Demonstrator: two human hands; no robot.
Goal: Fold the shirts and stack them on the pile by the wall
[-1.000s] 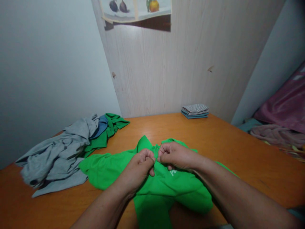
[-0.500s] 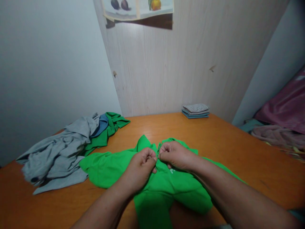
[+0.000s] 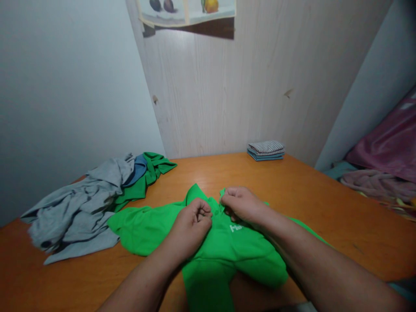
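Shirt (image 3: 214, 247) of bright green lies in the near middle of the table (image 3: 338, 225), under our two hands. Our left hand (image 3: 195, 221) rests with curled fingers beside the front opening, below the raised collar (image 3: 195, 194); we cannot tell if it pinches the cloth. Our right hand (image 3: 238, 203) is a little apart from it, and its fingertips seem closed on the edge of the opening, above the white lettering (image 3: 234, 228). To do this well, we judge that the left side should be held quiet and flat, while the right fingertips pull only lightly, so that the soft edge does not stretch or twist.

Around us, at left, we see a plain wall (image 3: 65, 86), and before it a loose grey garment (image 3: 74, 208), then a blue cloth (image 3: 139, 167) and a darker green garment (image 3: 156, 169). The table is smooth and orange-brown. A fruit picture (image 3: 178, 19) hangs on the pale panel (image 3: 211, 95); farther right stands a folded stack (image 3: 265, 151), striped on top, and at the far right is pink fabric (image 3: 383, 134).
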